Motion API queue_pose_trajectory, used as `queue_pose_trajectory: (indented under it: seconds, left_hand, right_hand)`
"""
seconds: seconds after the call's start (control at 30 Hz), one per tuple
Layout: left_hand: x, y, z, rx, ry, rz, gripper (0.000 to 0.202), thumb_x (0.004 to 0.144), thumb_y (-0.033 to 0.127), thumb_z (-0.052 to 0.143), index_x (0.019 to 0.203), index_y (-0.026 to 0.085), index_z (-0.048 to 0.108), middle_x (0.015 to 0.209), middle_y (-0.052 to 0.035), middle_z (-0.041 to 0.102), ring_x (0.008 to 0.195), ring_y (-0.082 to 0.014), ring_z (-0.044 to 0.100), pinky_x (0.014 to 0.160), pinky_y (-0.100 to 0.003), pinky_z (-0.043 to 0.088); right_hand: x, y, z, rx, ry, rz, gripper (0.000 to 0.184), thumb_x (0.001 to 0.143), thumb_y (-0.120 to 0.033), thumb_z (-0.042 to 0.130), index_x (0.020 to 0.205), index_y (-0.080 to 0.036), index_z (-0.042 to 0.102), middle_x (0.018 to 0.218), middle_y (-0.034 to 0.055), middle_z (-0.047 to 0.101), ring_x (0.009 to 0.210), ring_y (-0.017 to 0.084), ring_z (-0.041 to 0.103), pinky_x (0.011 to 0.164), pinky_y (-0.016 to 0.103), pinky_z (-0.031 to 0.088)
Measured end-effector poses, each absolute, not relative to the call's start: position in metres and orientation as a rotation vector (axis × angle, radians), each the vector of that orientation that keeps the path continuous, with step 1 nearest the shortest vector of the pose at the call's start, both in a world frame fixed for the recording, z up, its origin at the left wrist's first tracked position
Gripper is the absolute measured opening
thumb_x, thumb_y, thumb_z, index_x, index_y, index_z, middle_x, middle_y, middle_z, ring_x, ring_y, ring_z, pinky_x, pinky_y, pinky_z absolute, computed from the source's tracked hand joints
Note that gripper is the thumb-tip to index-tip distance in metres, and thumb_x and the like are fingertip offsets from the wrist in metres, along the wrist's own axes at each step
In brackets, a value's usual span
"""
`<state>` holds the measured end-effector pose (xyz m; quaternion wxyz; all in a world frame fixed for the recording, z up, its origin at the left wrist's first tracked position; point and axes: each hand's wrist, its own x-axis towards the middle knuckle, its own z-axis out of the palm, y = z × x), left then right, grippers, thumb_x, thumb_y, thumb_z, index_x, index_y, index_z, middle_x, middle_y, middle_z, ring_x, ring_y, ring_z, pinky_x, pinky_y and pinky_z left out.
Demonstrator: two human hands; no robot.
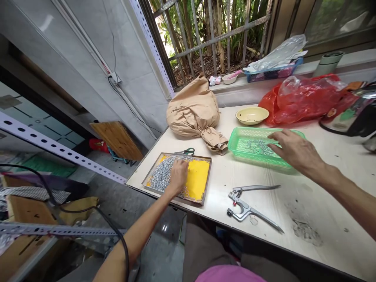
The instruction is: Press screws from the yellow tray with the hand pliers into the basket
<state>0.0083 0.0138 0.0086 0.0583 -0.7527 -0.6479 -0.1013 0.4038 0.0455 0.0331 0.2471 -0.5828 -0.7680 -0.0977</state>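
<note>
My left hand [178, 177] rests palm down in a shallow yellow tray [199, 178] at the table's left edge, its fingers curled into a heap of small silvery metal pieces [160, 175]. My right hand [289, 148] reaches over the near right rim of a green plastic basket [239, 149] that holds several more metal pieces [256, 145]; its fingers are bent and close together above them. Whether either hand has picked anything up is hidden.
Metal hand pliers [249, 205] lie near the front edge. Green-handled scissors [186, 151] sit behind the tray. A tied brown paper sack [194, 111], a yellow bowl [252, 115] and a red plastic bag [305, 100] stand further back. A perforated metal rail [58, 149] crosses at left.
</note>
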Motion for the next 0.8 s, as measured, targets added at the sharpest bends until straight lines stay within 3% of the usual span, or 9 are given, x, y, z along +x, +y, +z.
queue_pose_trajectory:
  seconds: [0.23,0.53,0.7,0.8]
  left_hand:
    - [-0.028,0.042,-0.002,-2.420,-1.936,0.047,0.023,0.092,0.026,0.045,0.097,0.018,0.065,0.098,-0.0088,0.058,0.101,-0.0231,0.046,0.079,-0.031,0.042]
    - [-0.029,0.056,-0.005,-2.415,-1.923,0.163,0.026,0.088,0.013,0.037,0.083,0.014,0.062,0.096,-0.0129,0.057,0.097,-0.0236,0.047,0.079,-0.033,0.040]
    - [-0.018,0.045,0.007,-2.436,-1.932,-0.130,0.026,0.088,0.021,0.041,0.083,0.016,0.065,0.094,-0.0101,0.060,0.097,-0.0223,0.051,0.086,-0.034,0.041]
    - [0.015,0.023,0.013,-2.568,-2.152,-0.523,0.023,0.084,0.032,0.050,0.085,0.017,0.068,0.090,-0.0070,0.065,0.084,-0.0193,0.057,0.077,-0.031,0.045]
  right_hand:
    - [0.391,-0.019,-0.008,-1.444,-2.227,0.115,0.028,0.094,-0.036,0.037,0.096,-0.021,0.061,0.096,0.0079,0.062,0.075,0.019,0.060,0.066,0.033,0.047]
    - [0.375,-0.082,-0.019,-1.420,-2.235,0.375,0.028,0.096,-0.033,0.034,0.093,-0.023,0.060,0.093,0.0073,0.062,0.079,0.019,0.062,0.072,0.034,0.049]
    - [0.368,-0.106,-0.026,-1.449,-2.291,0.506,0.027,0.097,-0.029,0.034,0.096,-0.023,0.061,0.093,0.0063,0.061,0.083,0.018,0.060,0.075,0.032,0.048]
    - [0.362,-0.114,-0.027,-1.443,-2.370,0.554,0.022,0.095,-0.027,0.039,0.098,-0.022,0.061,0.093,0.0053,0.059,0.083,0.017,0.059,0.073,0.029,0.047]
